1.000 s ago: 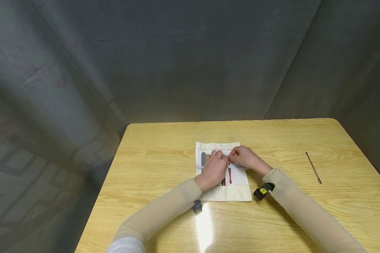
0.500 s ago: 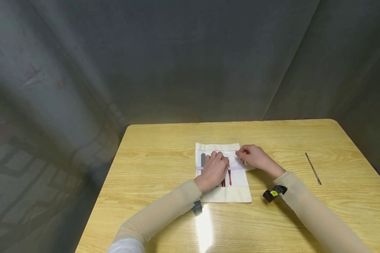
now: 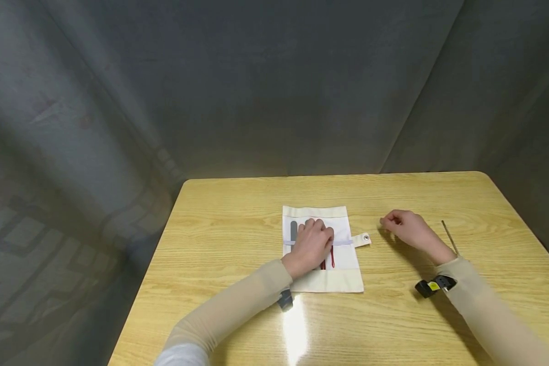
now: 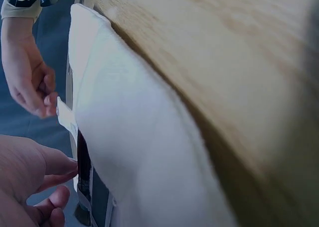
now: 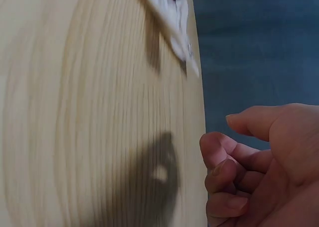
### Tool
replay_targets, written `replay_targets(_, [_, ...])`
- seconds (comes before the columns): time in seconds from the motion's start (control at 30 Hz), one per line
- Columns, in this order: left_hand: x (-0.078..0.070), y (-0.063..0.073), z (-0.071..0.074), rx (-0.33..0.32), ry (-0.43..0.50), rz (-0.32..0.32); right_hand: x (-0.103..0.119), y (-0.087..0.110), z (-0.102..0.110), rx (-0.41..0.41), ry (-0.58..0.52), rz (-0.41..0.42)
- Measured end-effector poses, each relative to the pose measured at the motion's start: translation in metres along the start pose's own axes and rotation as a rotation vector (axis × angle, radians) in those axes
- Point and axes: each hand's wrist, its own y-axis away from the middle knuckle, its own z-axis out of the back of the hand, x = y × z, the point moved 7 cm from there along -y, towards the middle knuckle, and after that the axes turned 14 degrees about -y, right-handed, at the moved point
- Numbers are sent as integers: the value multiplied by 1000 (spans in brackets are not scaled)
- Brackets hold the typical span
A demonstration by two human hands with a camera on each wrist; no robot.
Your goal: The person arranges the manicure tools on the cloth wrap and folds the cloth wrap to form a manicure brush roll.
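A cream and white cloth tool roll (image 3: 329, 282) lies unfolded on the table in the head view. My left hand (image 3: 308, 246) rests on its middle, covering part of the tools under the pale elastic band (image 3: 344, 243). A grey rounded-end tool (image 3: 294, 229) shows left of that hand. Slim red handles, among them a red handle (image 3: 333, 257), show on its right. In the left wrist view the fingertips touch a dark tool (image 4: 83, 162). To the right of the roll, my right hand (image 3: 408, 230) is above the table with loosely curled fingers, holding nothing.
A strap tab (image 3: 362, 240) with a snap sticks out from the roll's right side. Farther right lies a thin metal rod (image 3: 449, 236), its near end hidden by the right sleeve. Grey curtains (image 3: 274, 101) hang behind the wooden table (image 3: 229, 218).
My right hand has let go of the slim red-handled tool at the band and moved right, uncovering the strap tab. The left hand has stayed on the roll.
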Motion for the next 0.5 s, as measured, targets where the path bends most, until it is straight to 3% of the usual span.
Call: replay_targets(0.5, [-9, -1, 1, 7, -3, -16, -69, 29, 91, -145, 148, -152])
